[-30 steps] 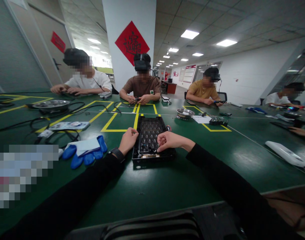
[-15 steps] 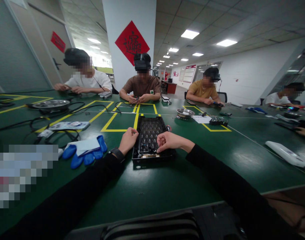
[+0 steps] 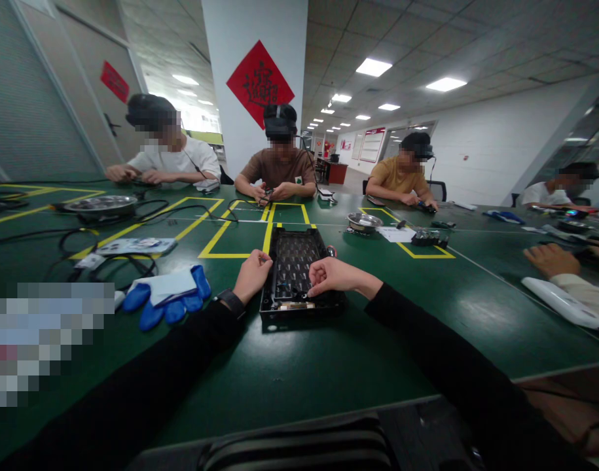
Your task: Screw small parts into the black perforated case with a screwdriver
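Note:
A black open casing (image 3: 299,261) lies on the green table in front of me, its inside patterned with rows of pale marks. My left hand (image 3: 253,275) is closed at the casing's left wall, fingertips on the rim. Over the near right part of the casing, my right hand (image 3: 336,275) is closed in a pinch. Its fingertips meet low inside, by a small dark piece; what they hold is too small to make out. A pale strip (image 3: 296,306) runs along the casing's near end. A round reddish item (image 3: 332,252) shows just beyond my right hand.
Blue gloves (image 3: 174,311) with a white cloth lie left of my left hand, near black cables (image 3: 132,261). Metal bowls (image 3: 364,222) stand farther back. A white device (image 3: 564,302) lies right, beside another person's hand (image 3: 552,260). Several people sit across the table.
Another person's hand and sleeve have come in at the right edge, behind the white device. My own hands and the casing have hardly moved.

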